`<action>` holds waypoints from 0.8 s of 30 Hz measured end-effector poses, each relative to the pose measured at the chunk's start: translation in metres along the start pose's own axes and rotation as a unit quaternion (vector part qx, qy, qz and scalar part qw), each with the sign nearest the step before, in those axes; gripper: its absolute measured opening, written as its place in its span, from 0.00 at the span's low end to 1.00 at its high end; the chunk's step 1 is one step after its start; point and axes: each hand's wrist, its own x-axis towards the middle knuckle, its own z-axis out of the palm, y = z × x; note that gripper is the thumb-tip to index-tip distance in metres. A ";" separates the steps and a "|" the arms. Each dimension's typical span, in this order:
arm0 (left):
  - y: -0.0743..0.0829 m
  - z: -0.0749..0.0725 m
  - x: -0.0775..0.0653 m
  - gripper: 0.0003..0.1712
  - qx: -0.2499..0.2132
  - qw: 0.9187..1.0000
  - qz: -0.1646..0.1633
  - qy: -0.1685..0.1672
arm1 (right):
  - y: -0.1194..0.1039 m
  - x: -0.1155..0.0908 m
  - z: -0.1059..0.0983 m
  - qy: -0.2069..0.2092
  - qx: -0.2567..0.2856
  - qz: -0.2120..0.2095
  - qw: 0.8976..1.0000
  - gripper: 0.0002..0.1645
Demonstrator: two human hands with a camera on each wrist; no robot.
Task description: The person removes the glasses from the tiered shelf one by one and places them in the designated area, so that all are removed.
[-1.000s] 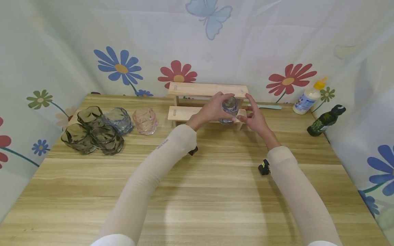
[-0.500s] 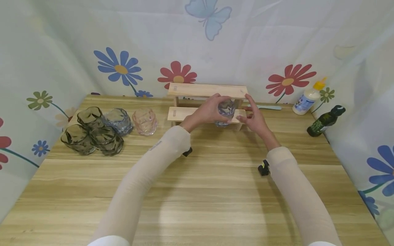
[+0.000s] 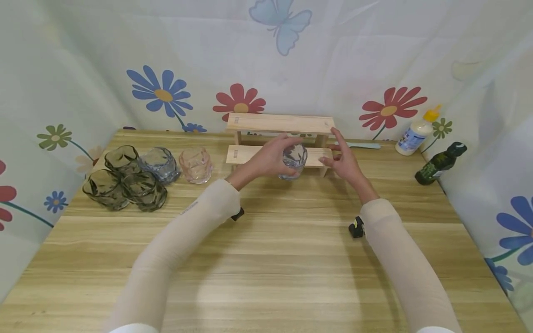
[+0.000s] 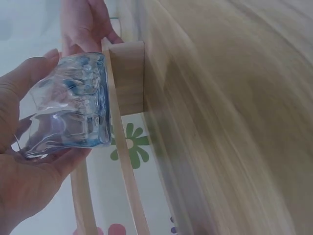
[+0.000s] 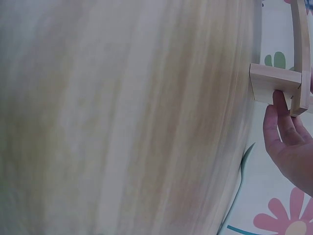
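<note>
In the head view my left hand (image 3: 273,157) grips a clear, faintly blue drinking glass (image 3: 294,159) with faceted walls. Thumb and fingers wrap its sides in the left wrist view, where the glass (image 4: 68,105) has its base by the edge of the lower board; whether they touch I cannot tell. A two-tier wooden shelf (image 3: 279,122) stands against the back curtain. My right hand (image 3: 345,159) holds its right end, thumb on the lower board and index finger reaching to the upper one. In the right wrist view, fingers (image 5: 279,115) press against the shelf's leg (image 5: 269,83).
Left on the table stand several smoky grey glasses (image 3: 143,189), a blue glass (image 3: 160,164) and a pink glass (image 3: 195,164). A pale green flat-handled utensil (image 3: 364,145) lies right of the shelf. Beyond it are a yellow-capped white bottle (image 3: 412,136) and a dark green bottle (image 3: 439,164).
My left hand has carried the glass leftward and a little toward me, along the lower board, away from my right hand. The right hand has kept its hold on the shelf's end.
</note>
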 end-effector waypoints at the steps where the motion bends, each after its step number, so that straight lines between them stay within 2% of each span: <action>1: -0.001 -0.001 -0.004 0.50 0.000 1.000 0.004 0.000 | 0.000 0.000 0.000 0.000 0.001 0.000 1.000 0.58; 5: -0.002 -0.003 -0.018 0.48 0.003 1.000 0.025 0.005 | -0.001 -0.001 0.002 0.002 0.011 -0.002 1.000 0.59; 10: -0.001 -0.007 -0.039 0.48 0.003 0.999 0.032 0.006 | -0.002 -0.001 0.002 0.005 0.003 -0.003 1.000 0.58; 17: -0.005 -0.015 -0.071 0.48 0.021 1.000 0.019 0.003 | -0.002 -0.001 0.001 0.003 0.001 -0.002 1.000 0.58; 24: -0.020 -0.025 -0.099 0.46 0.024 1.000 0.003 0.014 | 0.000 0.001 -0.001 -0.002 0.003 0.010 1.000 0.57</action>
